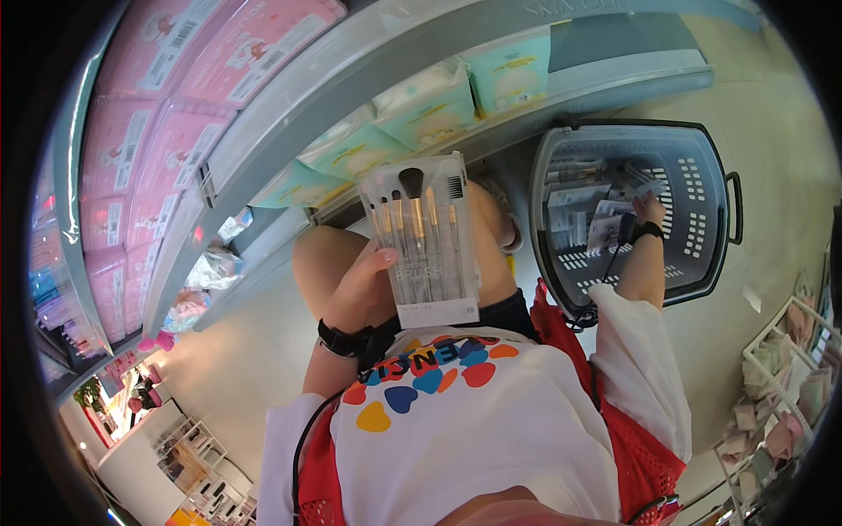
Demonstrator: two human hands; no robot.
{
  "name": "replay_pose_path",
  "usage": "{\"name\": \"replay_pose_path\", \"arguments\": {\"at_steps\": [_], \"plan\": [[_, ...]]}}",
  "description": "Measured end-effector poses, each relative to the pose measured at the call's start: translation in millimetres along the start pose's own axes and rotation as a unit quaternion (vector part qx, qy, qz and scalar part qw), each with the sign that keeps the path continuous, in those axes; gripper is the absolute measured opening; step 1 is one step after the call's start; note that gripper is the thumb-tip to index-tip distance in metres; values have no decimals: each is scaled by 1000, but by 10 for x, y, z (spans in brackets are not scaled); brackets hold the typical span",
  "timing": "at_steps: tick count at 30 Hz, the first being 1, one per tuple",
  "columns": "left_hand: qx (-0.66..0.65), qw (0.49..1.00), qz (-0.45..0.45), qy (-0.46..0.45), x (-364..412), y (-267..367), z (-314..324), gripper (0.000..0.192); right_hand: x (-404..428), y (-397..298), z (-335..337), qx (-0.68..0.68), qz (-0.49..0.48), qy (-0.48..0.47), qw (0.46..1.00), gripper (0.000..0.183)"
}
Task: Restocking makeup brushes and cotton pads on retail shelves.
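Observation:
My left hand (370, 279) holds a clear packet of makeup brushes (426, 243) upright over my lap, the thumb on its front. Inside the packet several brushes with dark or tan bristles and gold ferrules stand side by side, above a white strip at the bottom. My right hand (648, 209) reaches down into a grey plastic shopping basket (694, 266) on the floor to my right. Several clear and white packets (579, 207) lie in the basket. The right fingers are at a small clear packet (637, 181); whether they grip it I cannot tell.
Grey shelves (368, 62) curve along the front and left, stocked with pink make-up cotton packs (148, 148) and mint-green packs (421, 105). The basket's black handle (735, 207) juts out to the right. A white wire rack (783, 375) with soft goods stands at the far right.

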State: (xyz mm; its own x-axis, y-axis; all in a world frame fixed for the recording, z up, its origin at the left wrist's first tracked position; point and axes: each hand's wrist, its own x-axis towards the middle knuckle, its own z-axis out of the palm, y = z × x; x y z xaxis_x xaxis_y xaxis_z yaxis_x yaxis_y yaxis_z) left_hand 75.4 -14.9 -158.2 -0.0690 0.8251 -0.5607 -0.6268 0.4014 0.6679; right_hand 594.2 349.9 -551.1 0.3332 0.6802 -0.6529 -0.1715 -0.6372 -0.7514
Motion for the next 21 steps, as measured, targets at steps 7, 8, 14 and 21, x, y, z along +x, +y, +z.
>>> {"name": "replay_pose_path", "arguments": {"at_steps": [7, 8, 14, 21], "plan": [[0, 1000, 6, -8, -20, 22, 23, 80, -145, -69, 163, -424, -246, 162, 856, 79], [-4, 1000, -2, -11, -28, 21, 29, 80, -178, -71, 162, -414, -223, 190, 862, 82], [5, 1000, 12, 1, -56, -41, 84, 77, -350, -233, -38, -481, -100, 134, 861, 80], [2, 998, 55, -24, -113, -150, 111, 75, -482, -464, -747, -551, -430, -125, 704, 5]]}}
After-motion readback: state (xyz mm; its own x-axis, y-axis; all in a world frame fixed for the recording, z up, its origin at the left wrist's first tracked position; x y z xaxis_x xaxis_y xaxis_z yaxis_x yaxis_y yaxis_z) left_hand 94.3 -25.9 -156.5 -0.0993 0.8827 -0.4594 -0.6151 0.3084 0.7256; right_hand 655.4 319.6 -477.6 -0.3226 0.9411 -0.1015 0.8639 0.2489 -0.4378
